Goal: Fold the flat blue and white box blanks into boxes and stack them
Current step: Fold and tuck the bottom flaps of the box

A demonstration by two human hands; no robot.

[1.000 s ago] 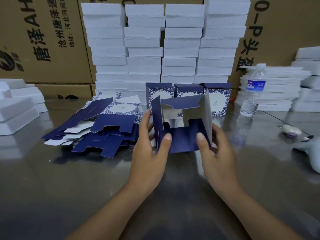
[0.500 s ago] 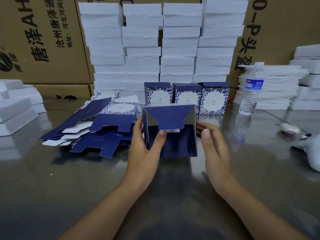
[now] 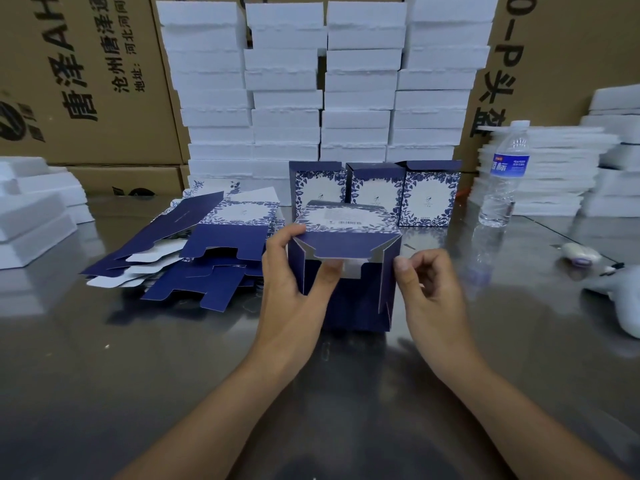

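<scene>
Open bench lies nearer than both hands. The half-folded box fills between them; flat blanks crowd left of the left hand, folded boxes beyond, a water bottle beyond the right hand.

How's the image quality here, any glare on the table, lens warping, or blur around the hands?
Head view: the glossy table throws soft glare and mirrors the water bottle; head view, the wide-angle lens tilts the foam stacks outward toward the edges; in the head view the left hand, right hand and box look fairly sharp.

Forearms rise from the bottom edge; left hand grips at centre, right hand beside it, fingers curled.
</scene>
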